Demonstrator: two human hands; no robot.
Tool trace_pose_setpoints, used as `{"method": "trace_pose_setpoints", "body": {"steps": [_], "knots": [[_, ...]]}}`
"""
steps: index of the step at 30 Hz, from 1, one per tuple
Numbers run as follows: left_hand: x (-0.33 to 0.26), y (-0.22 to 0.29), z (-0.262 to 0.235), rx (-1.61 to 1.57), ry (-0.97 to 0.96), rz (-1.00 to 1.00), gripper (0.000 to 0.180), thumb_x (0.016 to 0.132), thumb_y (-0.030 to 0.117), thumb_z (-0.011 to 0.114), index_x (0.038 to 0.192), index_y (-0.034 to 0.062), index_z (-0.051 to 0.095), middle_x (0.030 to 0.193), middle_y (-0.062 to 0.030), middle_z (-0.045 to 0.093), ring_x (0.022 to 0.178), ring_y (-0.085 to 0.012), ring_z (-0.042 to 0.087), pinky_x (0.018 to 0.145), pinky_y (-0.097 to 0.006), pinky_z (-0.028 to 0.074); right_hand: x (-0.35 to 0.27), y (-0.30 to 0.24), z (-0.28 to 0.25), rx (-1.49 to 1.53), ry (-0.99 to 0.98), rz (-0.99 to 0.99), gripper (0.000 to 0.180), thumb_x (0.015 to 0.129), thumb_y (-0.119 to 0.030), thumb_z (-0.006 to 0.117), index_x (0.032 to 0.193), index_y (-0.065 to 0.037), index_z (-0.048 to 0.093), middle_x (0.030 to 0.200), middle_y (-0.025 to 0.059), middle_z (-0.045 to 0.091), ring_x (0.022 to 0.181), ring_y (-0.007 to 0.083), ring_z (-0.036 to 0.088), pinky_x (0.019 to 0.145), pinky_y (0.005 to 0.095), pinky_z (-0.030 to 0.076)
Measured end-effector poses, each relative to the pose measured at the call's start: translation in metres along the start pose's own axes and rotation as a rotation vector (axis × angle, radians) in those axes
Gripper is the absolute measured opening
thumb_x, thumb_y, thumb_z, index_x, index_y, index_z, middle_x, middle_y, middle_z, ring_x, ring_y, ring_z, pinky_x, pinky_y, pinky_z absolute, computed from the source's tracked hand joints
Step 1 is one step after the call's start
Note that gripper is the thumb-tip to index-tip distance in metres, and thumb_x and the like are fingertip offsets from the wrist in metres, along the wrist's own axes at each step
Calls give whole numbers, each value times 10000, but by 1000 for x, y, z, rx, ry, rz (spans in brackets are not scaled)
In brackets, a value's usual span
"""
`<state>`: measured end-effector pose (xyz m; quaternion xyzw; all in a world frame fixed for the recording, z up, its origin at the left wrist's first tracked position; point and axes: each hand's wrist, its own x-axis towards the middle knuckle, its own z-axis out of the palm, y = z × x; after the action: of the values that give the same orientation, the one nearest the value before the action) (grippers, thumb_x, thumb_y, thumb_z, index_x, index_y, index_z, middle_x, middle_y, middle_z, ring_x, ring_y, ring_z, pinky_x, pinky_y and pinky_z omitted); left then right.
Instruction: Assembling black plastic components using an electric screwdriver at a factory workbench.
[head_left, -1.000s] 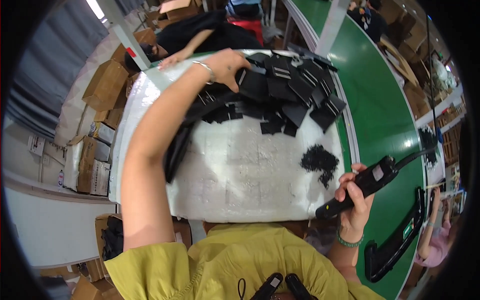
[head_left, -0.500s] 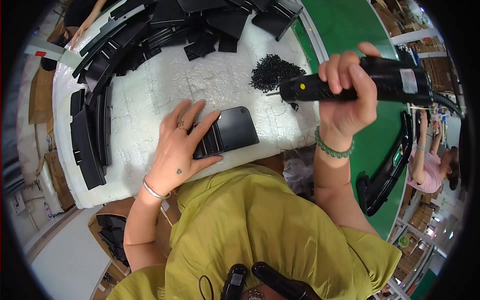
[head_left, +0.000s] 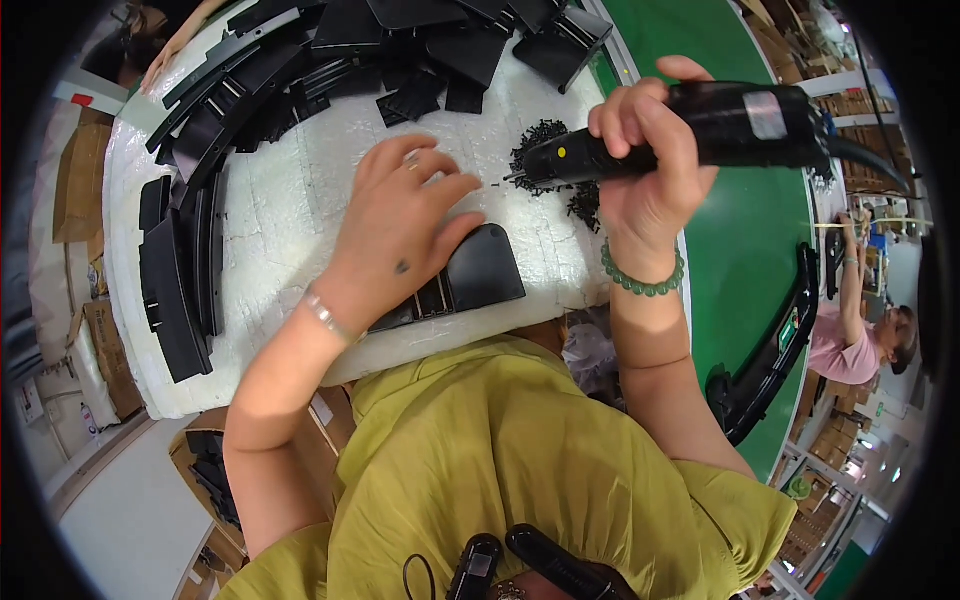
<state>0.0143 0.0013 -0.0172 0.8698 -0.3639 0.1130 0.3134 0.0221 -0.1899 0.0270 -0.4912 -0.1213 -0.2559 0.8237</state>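
Your left hand (head_left: 400, 235) still lies flat on the black panel (head_left: 470, 275), fingers spread, pinning it to the white pad (head_left: 290, 215) near your body, much as half a second ago. Your right hand (head_left: 650, 165) is closed around the driver (head_left: 680, 135), fingers wrapped tight; since then it has dropped a little and swung left, so the tip now sits just right of your left fingertips, over the screw pile (head_left: 550, 165) and just beyond the panel. I judge that you are lining up to pick a screw or drive one into the panel.
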Motion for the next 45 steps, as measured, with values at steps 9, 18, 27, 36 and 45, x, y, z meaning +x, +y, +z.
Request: {"method": "trace_pose_setpoints", "body": {"steps": [9, 18, 27, 36, 45], "knots": [[31, -9, 22, -244, -27, -38, 103, 707, 121, 677, 792, 62, 680, 782, -38, 621, 838, -214, 540, 771, -334, 424, -5, -33, 6, 45, -64, -104, 385, 755, -50, 487, 1123, 15, 396, 578, 30, 398, 467, 128, 394, 510, 300, 384], [13, 17, 5, -1562, -157, -749, 230, 871, 172, 574, 973, -27, 628, 909, -75, 634, 815, -123, 595, 752, -263, 518, -14, -65, 9, 297, -239, -142, 329, 748, -70, 509, 1074, -21, 490, 599, -48, 427, 506, 51, 421, 590, 235, 372], [2, 31, -2, -1891, -185, -799, 256, 903, 216, 526, 1002, -2, 615, 944, -55, 624, 743, -65, 573, 659, -209, 525, -26, -70, 12, 258, -353, -222, 440, 777, -104, 529, 1204, -87, 427, 618, -37, 454, 518, 77, 459, 572, 230, 393], [-3, 34, -9, -1859, -213, -800, 273, 907, 236, 520, 988, -6, 615, 961, -76, 632, 733, -70, 576, 636, -213, 524, -34, -73, 24, 255, -280, -256, 334, 683, -52, 561, 1002, -70, 464, 558, -67, 475, 493, 46, 472, 565, 194, 391], [-7, 31, -11, -1766, -314, -573, 295, 884, 241, 557, 1029, -14, 594, 995, -113, 630, 758, -89, 578, 606, -212, 516, -32, -80, 27, 333, -294, -237, 322, 677, -42, 580, 982, -78, 484, 551, -79, 487, 466, 27, 470, 554, 179, 402]]}}
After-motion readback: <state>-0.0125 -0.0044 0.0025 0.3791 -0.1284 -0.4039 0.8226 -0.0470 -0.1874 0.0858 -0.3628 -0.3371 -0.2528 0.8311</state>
